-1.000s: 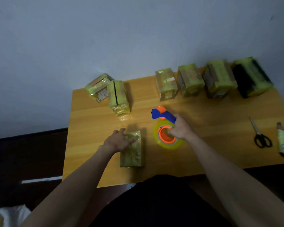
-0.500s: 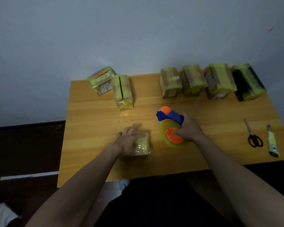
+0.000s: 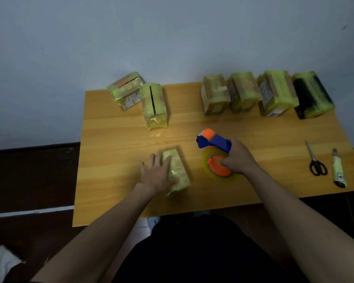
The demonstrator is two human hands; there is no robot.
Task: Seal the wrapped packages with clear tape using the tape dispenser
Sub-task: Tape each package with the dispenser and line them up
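A small yellow-green wrapped package (image 3: 179,172) lies on the wooden table (image 3: 114,152) near its front. My left hand (image 3: 156,176) rests flat on the package's left side, fingers spread. To the right, my right hand (image 3: 238,158) grips the blue and orange tape dispenser (image 3: 214,142) with its roll of clear tape (image 3: 217,170), held just above the table. Dispenser and package are apart. Two wrapped packages (image 3: 154,106) stand at the back left and several more (image 3: 244,91) line the back right.
Black-handled scissors (image 3: 315,160) and a utility knife (image 3: 338,168) lie near the table's right edge. The wall runs right behind the table. Dark floor shows to the left, and my dark clothing is at the front edge.
My left hand turned the package and now lies flat over it. My right hand with the dispenser has shifted a little to the right of the package.
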